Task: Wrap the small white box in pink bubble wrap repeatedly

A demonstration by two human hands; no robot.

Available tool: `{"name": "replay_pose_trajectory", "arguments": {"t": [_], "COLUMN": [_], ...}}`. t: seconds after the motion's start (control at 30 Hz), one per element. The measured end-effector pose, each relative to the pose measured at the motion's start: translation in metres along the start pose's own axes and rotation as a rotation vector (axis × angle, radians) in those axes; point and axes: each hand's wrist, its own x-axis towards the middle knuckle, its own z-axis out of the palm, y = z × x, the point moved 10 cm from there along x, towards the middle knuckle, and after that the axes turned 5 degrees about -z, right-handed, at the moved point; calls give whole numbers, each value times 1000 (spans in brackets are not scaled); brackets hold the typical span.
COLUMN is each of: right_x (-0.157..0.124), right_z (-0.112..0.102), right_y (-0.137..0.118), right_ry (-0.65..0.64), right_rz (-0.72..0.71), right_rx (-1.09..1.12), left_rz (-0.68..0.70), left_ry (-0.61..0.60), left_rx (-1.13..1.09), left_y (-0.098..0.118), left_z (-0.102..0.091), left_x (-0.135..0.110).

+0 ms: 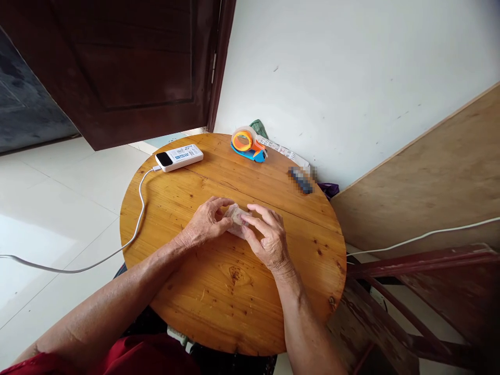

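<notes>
Between my two hands, close above the round wooden table, is a small whitish, slightly see-through packet (236, 214) with a pinkish patch. My left hand (209, 221) has thumb and fingers closed on its left edge. From the other side, my right hand (267, 233) pinches it, with thumb and a finger on its right part and another finger raised. What the packet holds cannot be made out. Parts of it are covered by my fingertips.
A tape dispenser (249, 145) stands at the table's (219, 312) far edge. A white power bank (179, 157) with a white cable (141, 208) lies at the far left. A blurred dark object (301, 180) rests far right. A dark red door (128, 67) stands behind.
</notes>
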Motion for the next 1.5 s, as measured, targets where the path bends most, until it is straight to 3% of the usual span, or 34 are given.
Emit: {"name": "replay_pose_trajectory", "arguments": {"t": [0.27, 0.63, 0.8, 0.9, 0.97, 1.07, 1.27, 1.37, 1.5], "right_x": [0, -4, -5, -9, -14, -22, -18, -5, 12], "right_z": [5, -9, -6, -2, 1, 7, 21, 37, 53], "right_y": [6, 25, 31, 41, 52, 68, 96, 107, 111], "right_ry": [-2, 105, 77, 79, 100, 123, 53, 1, -1], "right_rz": [23, 187, 213, 289, 368, 465, 620, 690, 716], "right_rx": [47, 296, 333, 339, 326, 311, 211, 292, 404], "left_rz": [109, 45, -133, -267, -281, -208, 72, 170, 198], "left_ry": [11, -21, 120, 170, 172, 159, 122, 70, 29], "left_rx": [88, -88, -327, -456, -480, -414, -9, 135, 211], "left_y": [1, 2, -17, -34, -37, -29, 6, 19, 20], "left_z": [11, 1, -18, -20, -18, -15, -9, 0, 10], "left_x": [-3, -1, 1, 2, 3, 4, -2, -7, -11]}}
